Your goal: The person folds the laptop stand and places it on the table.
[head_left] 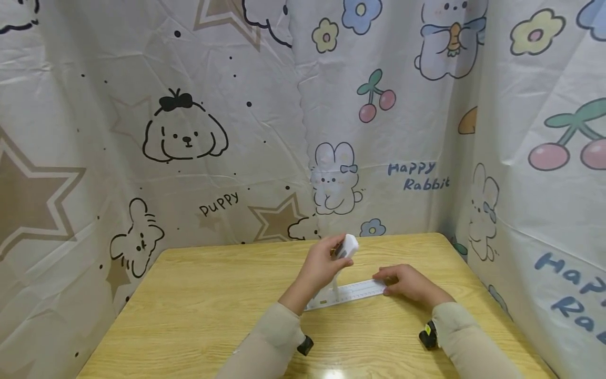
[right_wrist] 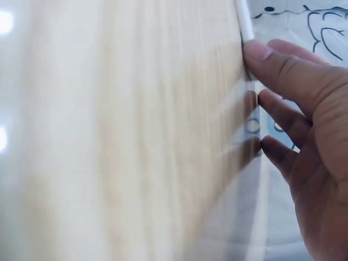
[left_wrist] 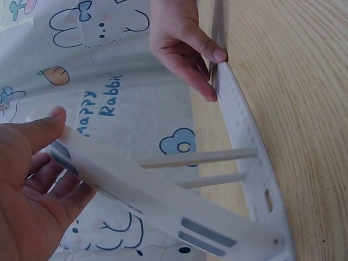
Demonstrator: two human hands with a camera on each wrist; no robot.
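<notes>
A white hinged plastic tool stands on the table, its flat base [head_left: 360,289] printed with ruler-like marks. My left hand [head_left: 322,266] grips the raised end of its upper arm [left_wrist: 157,190], thumb on one side and fingers on the other. Grey pads show on that arm. Two thin white posts [left_wrist: 198,157] span the gap between arm and base, and the hinge [left_wrist: 275,242] is low at the opposite end. At the base's right end, my right hand [head_left: 411,281] pinches it, with the thumb [right_wrist: 258,51] on the near edge.
The wood-grain table [head_left: 199,295] extends around the tool. Behind it and along both sides hangs a pale printed curtain [head_left: 265,142], close to the table's edges. Small black cameras [head_left: 428,336] sit at both wrists.
</notes>
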